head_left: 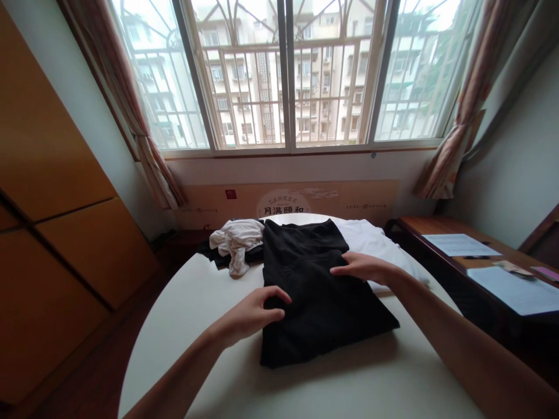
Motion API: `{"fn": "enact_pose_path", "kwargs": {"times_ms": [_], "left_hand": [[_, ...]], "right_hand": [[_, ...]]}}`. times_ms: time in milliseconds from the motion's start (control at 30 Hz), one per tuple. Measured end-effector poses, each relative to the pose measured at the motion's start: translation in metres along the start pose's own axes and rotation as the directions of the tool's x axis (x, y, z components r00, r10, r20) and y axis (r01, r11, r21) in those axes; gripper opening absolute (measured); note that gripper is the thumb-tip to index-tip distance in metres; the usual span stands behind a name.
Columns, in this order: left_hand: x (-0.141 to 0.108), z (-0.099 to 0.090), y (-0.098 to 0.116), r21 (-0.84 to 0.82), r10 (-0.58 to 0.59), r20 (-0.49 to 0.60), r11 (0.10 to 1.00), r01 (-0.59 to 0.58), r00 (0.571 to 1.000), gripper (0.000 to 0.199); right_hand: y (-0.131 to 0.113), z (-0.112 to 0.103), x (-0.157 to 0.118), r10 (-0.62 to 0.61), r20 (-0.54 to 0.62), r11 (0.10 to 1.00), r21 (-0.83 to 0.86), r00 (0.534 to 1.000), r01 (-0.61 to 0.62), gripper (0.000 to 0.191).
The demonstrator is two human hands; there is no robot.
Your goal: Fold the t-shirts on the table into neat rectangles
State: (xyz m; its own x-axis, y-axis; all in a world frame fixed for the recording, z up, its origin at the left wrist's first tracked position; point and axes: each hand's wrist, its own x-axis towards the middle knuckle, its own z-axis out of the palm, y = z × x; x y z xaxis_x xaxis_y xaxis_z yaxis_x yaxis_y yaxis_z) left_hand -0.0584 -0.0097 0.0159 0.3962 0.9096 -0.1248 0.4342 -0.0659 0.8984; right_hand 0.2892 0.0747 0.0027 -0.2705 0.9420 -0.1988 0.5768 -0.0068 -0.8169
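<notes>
A folded black garment (325,308) lies on the round white table (183,355), its far part stretching back towards the window. My left hand (248,314) curls around the garment's left edge, with the thumb on top and the fingers tucked under a fold. My right hand (362,267) rests on the upper right of the black cloth with its fingers spread flat. Beyond the hands, a crumpled white cloth (238,241) lies on dark fabric (213,256). A white garment (371,244) lies partly under the black one at the far right.
A wooden desk (437,233) with sheets of paper (515,291) stands to the right of the table. Orange-brown wardrobe doors (56,174) fill the left side. A barred window (283,75) with curtains and a printed board (283,203) stand behind the table.
</notes>
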Motion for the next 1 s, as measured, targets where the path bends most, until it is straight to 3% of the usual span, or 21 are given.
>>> {"fn": "enact_pose_path", "kwargs": {"times_ms": [67,133,233,300,433,533,600,700,833,933,1000], "left_hand": [[0.008,-0.004,0.001,-0.134,0.029,-0.118,0.990,-0.044,0.993,0.048],[0.019,-0.008,-0.001,-0.329,-0.019,-0.176,0.943,-0.041,0.984,0.060],[0.039,-0.013,-0.010,-0.545,-0.126,-0.183,0.838,0.006,0.975,0.064],[0.050,-0.018,-0.013,-0.571,-0.143,-0.203,0.821,0.002,0.969,0.063],[0.077,-0.038,0.004,-0.508,-0.063,-0.253,0.858,-0.077,0.966,0.061],[0.110,-0.059,0.031,-0.390,-0.015,-0.322,0.913,-0.119,0.947,0.059],[0.140,-0.071,0.046,-0.253,0.073,-0.414,0.948,-0.191,0.908,0.057],[0.187,-0.082,0.059,-0.094,0.148,-0.564,0.966,-0.242,0.812,0.048],[0.230,-0.083,0.050,-0.068,0.013,-0.644,0.995,-0.075,0.765,0.025],[0.240,-0.078,0.031,-0.066,-0.087,-0.657,0.996,0.058,0.749,0.024],[0.239,-0.076,0.017,-0.060,-0.133,-0.621,0.991,0.123,0.772,0.028]], "right_hand": [[-0.001,0.001,0.003,-0.064,-0.038,0.982,0.176,0.997,0.070,0.048],[-0.001,0.004,0.006,-0.079,-0.097,0.951,0.291,0.992,0.104,0.044],[-0.003,0.005,0.006,-0.115,-0.095,0.918,0.370,0.989,0.142,0.036],[-0.007,0.000,0.005,-0.176,-0.060,0.881,0.437,0.983,0.185,0.034],[-0.018,-0.024,0.013,-0.194,-0.180,0.832,0.491,0.964,0.259,0.025],[-0.026,-0.047,0.040,-0.167,-0.267,0.829,0.484,0.949,0.282,0.022],[-0.032,-0.060,0.067,-0.138,-0.351,0.860,0.421,0.926,0.287,0.020],[-0.040,-0.071,0.110,-0.099,-0.477,0.925,0.278,0.873,0.257,0.014],[-0.038,-0.067,0.161,-0.068,-0.551,0.983,0.104,0.831,0.150,0.016],[-0.024,-0.054,0.187,-0.034,-0.591,0.999,-0.045,0.806,0.009,0.013],[-0.013,-0.046,0.197,-0.025,-0.608,0.989,-0.133,0.793,-0.071,0.009]]}}
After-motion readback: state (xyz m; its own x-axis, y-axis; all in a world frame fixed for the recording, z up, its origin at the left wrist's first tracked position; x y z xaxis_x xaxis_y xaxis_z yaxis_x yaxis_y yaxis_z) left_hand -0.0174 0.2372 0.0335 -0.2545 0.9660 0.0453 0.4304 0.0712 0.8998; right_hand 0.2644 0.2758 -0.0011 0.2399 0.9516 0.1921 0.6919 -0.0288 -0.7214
